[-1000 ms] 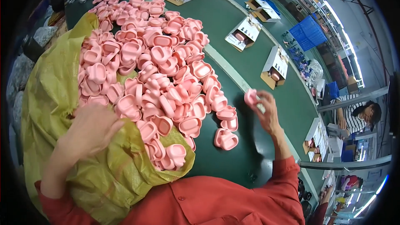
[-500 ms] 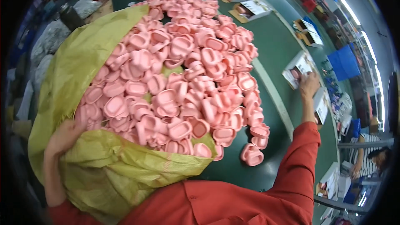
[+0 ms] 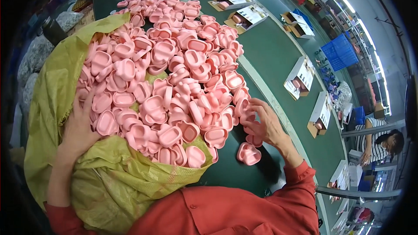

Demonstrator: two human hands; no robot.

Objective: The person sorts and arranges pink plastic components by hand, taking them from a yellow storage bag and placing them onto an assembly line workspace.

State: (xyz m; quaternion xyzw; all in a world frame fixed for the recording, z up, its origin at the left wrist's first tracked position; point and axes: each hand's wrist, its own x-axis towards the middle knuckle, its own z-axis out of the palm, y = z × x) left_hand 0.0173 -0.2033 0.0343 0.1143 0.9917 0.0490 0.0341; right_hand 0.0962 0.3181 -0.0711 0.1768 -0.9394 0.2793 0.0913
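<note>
The pile of pink plastic shells [image 3: 170, 82] lies between the hands. The left hand [image 3: 80, 128] rests flat and open on its edge over the yellow sack [image 3: 52, 87]. The right hand [image 3: 263, 124], fingers curled, grasps shells at the pile's other edge (one loose shell [image 3: 249, 153] sits just below it).

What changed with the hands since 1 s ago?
The right hand, which held one pink part up a second ago and then reached out to an open box on the belt, is back at the edge of the pile of pink parts, fingers on the parts there. The left hand has moved up onto the pile's left side by the yellow bag. Pile, bag and boxes are unchanged.
</note>
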